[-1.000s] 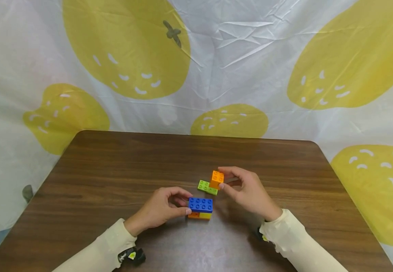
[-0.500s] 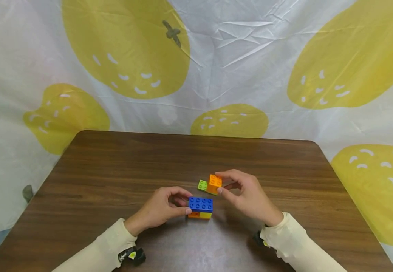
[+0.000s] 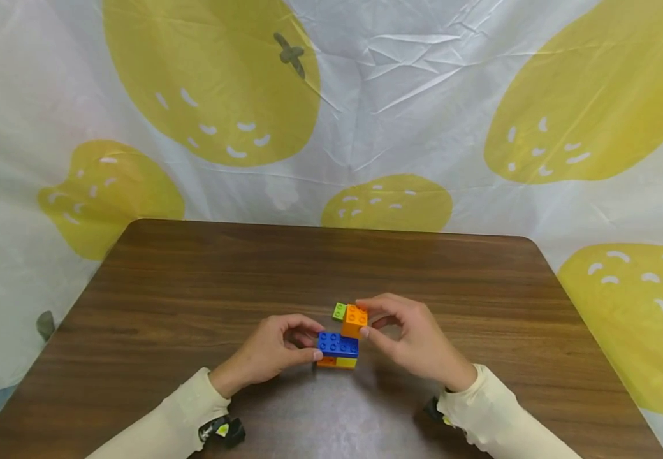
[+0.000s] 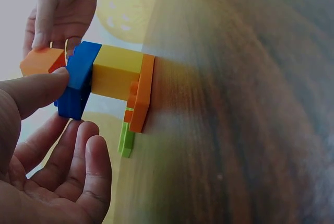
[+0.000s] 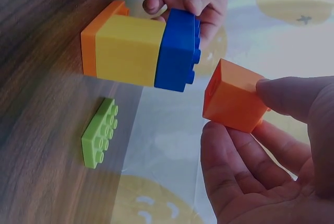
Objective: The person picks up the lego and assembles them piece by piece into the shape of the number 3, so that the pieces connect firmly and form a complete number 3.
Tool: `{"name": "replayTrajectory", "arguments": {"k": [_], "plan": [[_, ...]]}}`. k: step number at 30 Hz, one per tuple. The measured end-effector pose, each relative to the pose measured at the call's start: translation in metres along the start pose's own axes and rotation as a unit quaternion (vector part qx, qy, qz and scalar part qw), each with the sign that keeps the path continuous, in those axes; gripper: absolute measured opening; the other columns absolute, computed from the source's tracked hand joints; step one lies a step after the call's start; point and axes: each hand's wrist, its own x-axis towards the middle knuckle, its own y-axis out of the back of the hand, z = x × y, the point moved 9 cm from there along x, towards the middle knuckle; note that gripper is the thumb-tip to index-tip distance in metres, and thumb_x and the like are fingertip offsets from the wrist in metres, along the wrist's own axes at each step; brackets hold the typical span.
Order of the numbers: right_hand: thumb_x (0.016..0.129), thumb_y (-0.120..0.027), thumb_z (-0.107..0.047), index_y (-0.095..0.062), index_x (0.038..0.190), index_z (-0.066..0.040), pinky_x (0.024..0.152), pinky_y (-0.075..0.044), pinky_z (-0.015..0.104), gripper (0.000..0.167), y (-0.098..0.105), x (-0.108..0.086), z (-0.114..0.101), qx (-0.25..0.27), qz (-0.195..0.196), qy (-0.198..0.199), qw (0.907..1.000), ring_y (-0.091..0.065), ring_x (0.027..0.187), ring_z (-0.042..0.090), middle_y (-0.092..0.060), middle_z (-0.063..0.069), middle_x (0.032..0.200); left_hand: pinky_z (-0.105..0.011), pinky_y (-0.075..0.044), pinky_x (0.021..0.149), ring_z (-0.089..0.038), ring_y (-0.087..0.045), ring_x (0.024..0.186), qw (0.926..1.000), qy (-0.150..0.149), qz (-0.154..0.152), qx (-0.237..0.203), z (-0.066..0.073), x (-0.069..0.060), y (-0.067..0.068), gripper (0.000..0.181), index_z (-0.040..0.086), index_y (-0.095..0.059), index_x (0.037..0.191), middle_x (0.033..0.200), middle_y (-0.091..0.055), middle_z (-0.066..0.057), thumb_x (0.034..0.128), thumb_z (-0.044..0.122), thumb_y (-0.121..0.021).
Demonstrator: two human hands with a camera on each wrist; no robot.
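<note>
A small stack stands on the table: a flat orange brick [image 5: 90, 46] at the bottom, a yellow brick [image 5: 128, 49] on it, and a blue brick [image 3: 331, 347] across the top. My left hand [image 3: 271, 350] pinches the blue brick by its left end, thumb in front and fingers behind. My right hand [image 3: 417, 338] pinches a square orange brick [image 5: 235, 96] between thumb and fingers. That brick hangs just above the blue one's right part; a gap shows between them in the right wrist view. Behind the stack a flat lime-green brick [image 5: 99, 135] lies on the table, partly hidden in the head view.
The brown wood-grain table [image 3: 222, 268] has rounded far corners. A white cloth [image 3: 240, 197] with yellow fruit prints hangs behind and beside it. Dark straps with cameras [image 3: 222, 431] sit at the wrists.
My right hand has carried the square orange brick left and toward the body, from over the lime-green brick to over the blue one. The left hand has stayed still on the stack.
</note>
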Motion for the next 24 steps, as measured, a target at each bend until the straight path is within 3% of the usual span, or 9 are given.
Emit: {"name": "replayTrajectory", "arguments": {"k": [24], "plan": [[0.091,-0.083,-0.010,-0.074,0.125,-0.011,0.082,-0.064,0.031,0.036,-0.013,-0.005,-0.008,-0.034,-0.027,0.035,0.9984,-0.073,0.104,0.013,-0.076,0.001,0.121,-0.024,-0.060,0.079,-0.018,-0.071,0.097,1.0000,0.003,-0.001,-0.004,-0.001,0.000,0.000,0.035,0.009,-0.074,0.124,0.116,-0.076,-0.008,0.0935,0.025,-0.083]]}}
